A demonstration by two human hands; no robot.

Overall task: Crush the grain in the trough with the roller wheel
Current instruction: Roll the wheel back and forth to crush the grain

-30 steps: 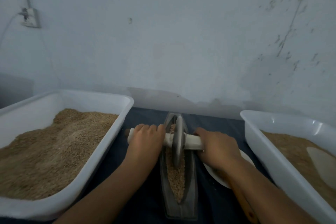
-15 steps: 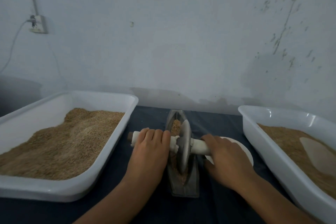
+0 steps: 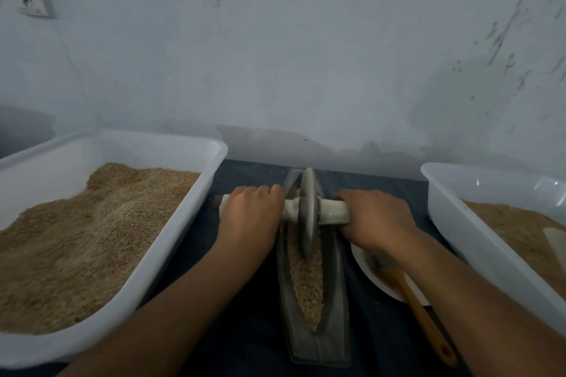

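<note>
Head view: the wheel (image 3: 307,211) stands on edge in the trough (image 3: 332,327), between the two hands. The left hand (image 3: 249,219) and right hand (image 3: 375,219) each wrap a side of the white axle (image 3: 333,213), which runs left to right. The left hand hides most of its side. The grain (image 3: 307,281) lies along the trough, whose long axis runs away from the person.

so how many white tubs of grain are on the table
2: one white tub left of the trough, one white tub at the right edge, partly cut off. Others may lie out of frame.
</note>
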